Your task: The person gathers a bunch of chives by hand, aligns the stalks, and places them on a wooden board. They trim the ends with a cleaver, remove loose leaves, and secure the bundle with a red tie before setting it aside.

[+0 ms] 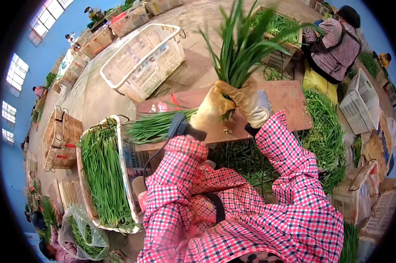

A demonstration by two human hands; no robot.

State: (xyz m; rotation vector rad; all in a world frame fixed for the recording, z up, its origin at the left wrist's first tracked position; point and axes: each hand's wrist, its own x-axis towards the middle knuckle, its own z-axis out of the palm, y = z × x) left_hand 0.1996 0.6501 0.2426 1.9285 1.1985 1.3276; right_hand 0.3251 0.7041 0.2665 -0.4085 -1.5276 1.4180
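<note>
My left hand (212, 106), in a pale work glove, is closed around the lower end of a bunch of garlic chives (238, 50). From the other side my right hand (248, 103), gloved too, closes on the same bunch. The leaves stand upright and fan out above my fists, blurred at the tips; the cut ends poke out below. Under my hands is a reddish-brown board (288, 98). A pile of chives (156, 127) lies on its left part, near a dark device (179, 126) at my left wrist.
To my left a white crate (121, 144) is packed with chives. Beyond the board stands another white crate (143, 61). Loose leaves (323, 136) are heaped at the right. A co-worker (336, 44) sits at the upper right beside a crate of greens (279, 26).
</note>
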